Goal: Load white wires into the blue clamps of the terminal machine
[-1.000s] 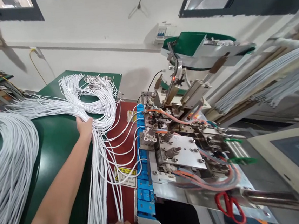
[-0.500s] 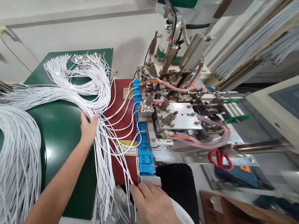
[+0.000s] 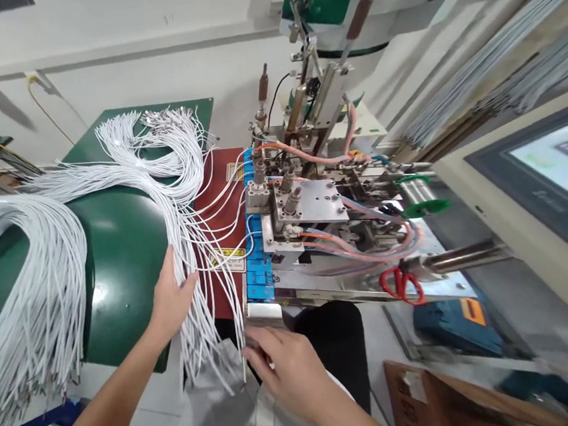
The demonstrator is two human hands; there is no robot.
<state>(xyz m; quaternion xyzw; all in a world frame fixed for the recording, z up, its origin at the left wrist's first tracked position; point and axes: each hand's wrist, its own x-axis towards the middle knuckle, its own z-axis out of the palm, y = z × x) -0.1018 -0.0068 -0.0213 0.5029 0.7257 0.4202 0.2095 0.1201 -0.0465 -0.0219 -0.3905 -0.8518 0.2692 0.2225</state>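
Observation:
A thick bundle of white cables (image 3: 175,227) drapes over the green table and hangs past its edge. My left hand (image 3: 171,297) lies against the left side of this bundle, thumb and fingers apart. Lower down, my right hand (image 3: 289,366) has its fingers curled at the free end of a white cable (image 3: 242,351); the exact grip is partly hidden. Several cables cross a red-brown plate (image 3: 217,169) to blue clamps (image 3: 258,269) along the machine's edge.
The machine (image 3: 313,200) with hoses and a wire spool (image 3: 417,193) stands right of the clamps. Red-handled scissors (image 3: 401,285) lie at its front. A screen (image 3: 560,159) juts in at right. Another cable bundle (image 3: 52,262) hangs over the green table (image 3: 117,256) at left.
My left hand has slid down along the bundle toward me, its thumb and fingers still apart. My right hand stays by the cable ends, fingers more curled. The view has shifted slightly.

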